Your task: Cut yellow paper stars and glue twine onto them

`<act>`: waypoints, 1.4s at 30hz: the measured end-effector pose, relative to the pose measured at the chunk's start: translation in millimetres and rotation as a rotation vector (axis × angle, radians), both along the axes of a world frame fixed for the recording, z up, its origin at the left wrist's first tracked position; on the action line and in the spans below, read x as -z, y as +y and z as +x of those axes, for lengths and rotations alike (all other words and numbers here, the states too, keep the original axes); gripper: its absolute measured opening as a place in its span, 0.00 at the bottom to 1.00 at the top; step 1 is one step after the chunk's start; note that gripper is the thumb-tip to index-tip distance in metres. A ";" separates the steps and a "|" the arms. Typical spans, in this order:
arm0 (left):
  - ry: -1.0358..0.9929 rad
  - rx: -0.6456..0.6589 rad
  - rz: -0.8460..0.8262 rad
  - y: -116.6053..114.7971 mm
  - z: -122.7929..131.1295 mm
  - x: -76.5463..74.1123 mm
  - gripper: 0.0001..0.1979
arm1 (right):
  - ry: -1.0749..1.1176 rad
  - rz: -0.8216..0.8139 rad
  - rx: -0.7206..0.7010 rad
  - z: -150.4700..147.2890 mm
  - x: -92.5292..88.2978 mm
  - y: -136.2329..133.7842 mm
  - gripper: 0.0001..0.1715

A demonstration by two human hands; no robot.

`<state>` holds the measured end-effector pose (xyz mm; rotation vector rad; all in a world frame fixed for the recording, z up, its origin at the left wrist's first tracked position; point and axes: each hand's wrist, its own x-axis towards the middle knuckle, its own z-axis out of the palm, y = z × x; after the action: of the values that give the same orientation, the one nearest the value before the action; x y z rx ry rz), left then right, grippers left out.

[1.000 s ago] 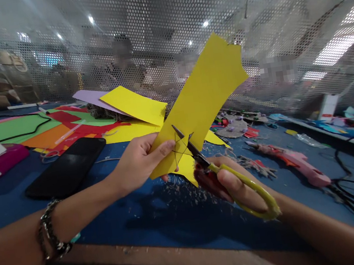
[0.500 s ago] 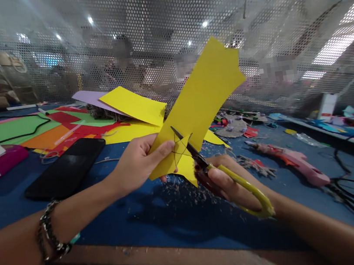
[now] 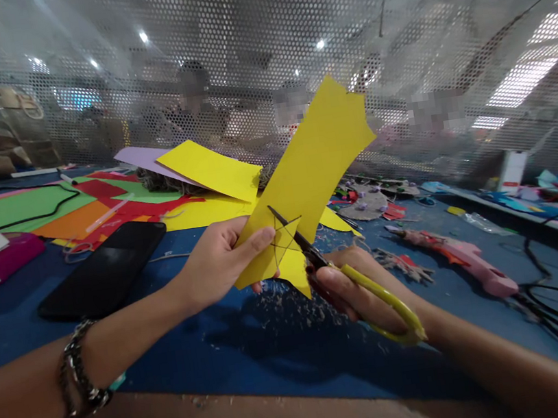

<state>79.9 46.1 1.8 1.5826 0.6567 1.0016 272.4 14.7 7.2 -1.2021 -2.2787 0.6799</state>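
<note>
Because it stands up in the air with barely a bend, the long yellow craft sheet (image 3: pixel 313 156), which has a star drawn in thin lines near its lower end, looks light and thin yet fairly stiff, more like card or foam sheet than plain paper; which of these it is I cannot tell. It is held above the near half of the blue-covered desk (image 3: pixel 185 350), touching only the hands and the blades.

The left hand (image 3: pixel 219 262) is closed on the sheet's lower left edge, thumb on the near face beside the star and the other fingers behind. The right hand (image 3: pixel 360 287) is closed through the loops of a pair of scissors (image 3: pixel 344 271) with yellow-green handles and dark blades. The blades lie against the sheet along one of the star's lines, and how far they are parted I cannot tell.

The sheet's long axis runs on a slant, from the lower end at the hands up and away towards the desk's far right corner, its notched top end pointing at the perforated metal screen (image 3: pixel 236 49) beyond the far edge. A pinch close to the star, as the left hand has it, looks the soundest hold, since the free upper end would likely sway or crease if taken farther out.

Small pale scraps (image 3: pixel 293 307) lie on the desk under the hands. A flat black phone (image 3: pixel 103 269) lies towards the left edge and a pink glue gun (image 3: pixel 465 259) towards the right.
</note>
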 end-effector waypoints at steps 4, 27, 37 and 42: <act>-0.018 0.025 0.020 -0.5 0.3 -2.6 0.08 | 0.028 -0.092 -0.052 2.9 3.2 0.2 0.31; 0.141 0.091 0.025 1.3 1.5 3.3 0.10 | 0.013 0.042 0.005 -3.7 2.4 0.4 0.33; 0.180 0.079 0.066 4.2 0.0 5.7 0.12 | -0.024 -0.052 0.118 -4.5 1.4 -1.5 0.36; 0.199 0.053 0.077 4.8 0.7 6.0 0.12 | -0.045 -0.096 0.119 -4.2 -1.1 -2.1 0.36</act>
<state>80.6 50.9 -4.2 1.7737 0.7143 0.8455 268.2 12.6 8.3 -1.3986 -2.2118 0.7319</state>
